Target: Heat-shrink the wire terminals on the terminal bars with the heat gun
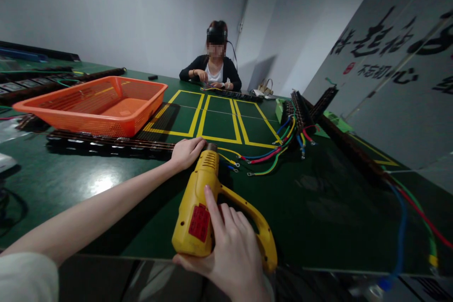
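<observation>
A yellow heat gun (203, 188) with a red label is in my right hand (231, 240). The thumb lies under its rear end and the index finger rests along the body. Its metal nozzle (211, 147) points away from me, close beside my left hand (187, 152). That hand is closed over the right end of a long dark strip (113, 146) lying on the table. Past the hand, yellow and blue wires (228, 159) with ring terminals come out at the strip's end. The left fingertips are partly hidden behind the nozzle.
An orange plastic basket (148, 99) stands behind the strip. Yellow tape rectangles (221, 140) mark the green table (300, 207). To the right are more dark strips (300, 108) with coloured, terminal-ended wires. Across the table a person (212, 68) handles another strip (240, 96).
</observation>
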Motion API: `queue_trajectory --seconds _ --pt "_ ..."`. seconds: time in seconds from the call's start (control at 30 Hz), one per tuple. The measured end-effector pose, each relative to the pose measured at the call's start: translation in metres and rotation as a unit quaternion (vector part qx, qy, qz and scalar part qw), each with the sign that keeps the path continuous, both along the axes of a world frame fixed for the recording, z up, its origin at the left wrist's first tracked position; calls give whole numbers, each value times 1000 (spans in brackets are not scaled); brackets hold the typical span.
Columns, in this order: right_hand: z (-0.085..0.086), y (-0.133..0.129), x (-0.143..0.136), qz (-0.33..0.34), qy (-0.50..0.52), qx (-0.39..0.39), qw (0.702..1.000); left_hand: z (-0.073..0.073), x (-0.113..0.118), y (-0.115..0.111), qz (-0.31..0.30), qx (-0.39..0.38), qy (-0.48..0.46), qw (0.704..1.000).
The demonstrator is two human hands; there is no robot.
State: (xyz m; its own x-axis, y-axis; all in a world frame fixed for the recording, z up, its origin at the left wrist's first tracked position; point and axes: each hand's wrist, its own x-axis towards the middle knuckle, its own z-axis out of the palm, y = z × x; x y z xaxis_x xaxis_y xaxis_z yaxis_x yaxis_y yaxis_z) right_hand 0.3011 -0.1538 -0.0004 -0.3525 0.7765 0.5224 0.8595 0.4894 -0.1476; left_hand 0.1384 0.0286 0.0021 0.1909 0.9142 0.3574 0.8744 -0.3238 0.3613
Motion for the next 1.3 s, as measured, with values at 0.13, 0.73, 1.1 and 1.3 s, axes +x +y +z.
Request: queue_trajectory --seconds 0.13,0.73,1.1,1.3 --pt "3 -1 1 6 -4 0 1000 -3 -2 2 2 4 6 1000" --pt "2 5 60 -98 20 -83 991 -2 -4 -1 -23 -12 -19 999" --pt "-6 -2 72 -89 47 61 993 -13 -2 -4 -102 92 -44 989" --pt "-8 -43 133 -151 31 160 975 -15 -9 -3 -132 154 -10 979"
